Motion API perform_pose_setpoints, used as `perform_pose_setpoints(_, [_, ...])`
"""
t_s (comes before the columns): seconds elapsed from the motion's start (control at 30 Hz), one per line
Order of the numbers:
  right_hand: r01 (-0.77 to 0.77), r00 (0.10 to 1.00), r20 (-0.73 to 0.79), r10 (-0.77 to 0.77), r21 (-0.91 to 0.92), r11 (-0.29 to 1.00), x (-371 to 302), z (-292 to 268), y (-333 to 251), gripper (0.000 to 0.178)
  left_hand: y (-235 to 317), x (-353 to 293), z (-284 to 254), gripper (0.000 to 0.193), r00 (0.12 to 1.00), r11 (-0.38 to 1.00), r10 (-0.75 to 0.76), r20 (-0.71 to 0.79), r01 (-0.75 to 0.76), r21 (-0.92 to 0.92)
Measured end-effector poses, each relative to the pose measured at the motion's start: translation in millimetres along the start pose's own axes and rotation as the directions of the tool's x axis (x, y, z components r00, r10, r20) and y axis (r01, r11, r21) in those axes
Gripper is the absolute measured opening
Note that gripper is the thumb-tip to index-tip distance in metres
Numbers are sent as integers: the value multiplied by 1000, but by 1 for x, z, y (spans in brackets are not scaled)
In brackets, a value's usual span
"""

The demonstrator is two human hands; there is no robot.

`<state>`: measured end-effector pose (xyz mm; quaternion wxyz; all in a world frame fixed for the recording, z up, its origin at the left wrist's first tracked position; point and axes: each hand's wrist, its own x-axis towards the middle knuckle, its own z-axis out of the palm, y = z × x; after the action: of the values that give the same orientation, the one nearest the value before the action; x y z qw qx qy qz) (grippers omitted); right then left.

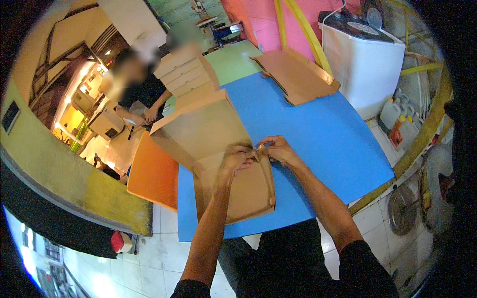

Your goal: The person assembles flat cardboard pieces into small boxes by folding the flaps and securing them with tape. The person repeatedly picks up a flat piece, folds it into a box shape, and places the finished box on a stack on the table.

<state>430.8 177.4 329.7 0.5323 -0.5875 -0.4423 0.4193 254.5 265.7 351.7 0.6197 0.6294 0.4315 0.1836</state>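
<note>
- Head view: cardboard box [251, 196] is on the near part of blue table [323, 144], a bit left; its lid is raised and leans to the far side, base is open to above
- L hand [237, 159] is at the far right corner of box base, fingers curled inward, thumb near them; it touches the cardboard, but pic is blurred there, so I cannot tell how firm or how closed the grip is
- R hand [279, 150] is at same corner, from outer right side; thumb & index are almost together, w/ small corner flap pinched b/w them, other fingers bent
- Both hands are v. close to each other, forearms come from near side
- Far left on the table: stack of brown boxes [185, 74], behind the raised lid
- Far right on the table: flat cardboard piece [300, 79], lying w/ folded edges
- Left of table: orange chair [155, 171], and farther a co-worker [144, 94] in dark top, w/ hands low in front
- Beyond table, far right: white washing machine [360, 64], plastic jugs [397, 114] on floor beside it
</note>
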Motion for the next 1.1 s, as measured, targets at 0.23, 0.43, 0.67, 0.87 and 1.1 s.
perform_pose_setpoints(0.23, [-72, 981, -174, 91, 112, 991, 4, 12, 0, 22, 6, -6, 6, 19, 997, 999, 17, -69, -20, -47])
perform_pose_setpoints(0.43, [-71, 990, -104, 97, 228, 971, -3, 6, -10, 14, 12, -6, 8, 7, 999, 1000, 2, -54, -1, 12])
perform_pose_setpoints(0.67, [-200, 980, 85, 182, 338, 920, 6, -4, -8, 39, 7, -3, 13, 11, 995, 996, 89, -54, -90, -3])
perform_pose_setpoints(0.87, [-242, 969, 140, 203, 382, 892, 9, -8, -3, 41, 8, -3, 13, 13, 994, 994, 98, -44, -100, -39])
perform_pose_setpoints(1.1, [-267, 963, 149, 226, 395, 879, 8, -10, -8, 45, -32, 38, 2, 2, 993, 985, 121, -3, -121, -125])
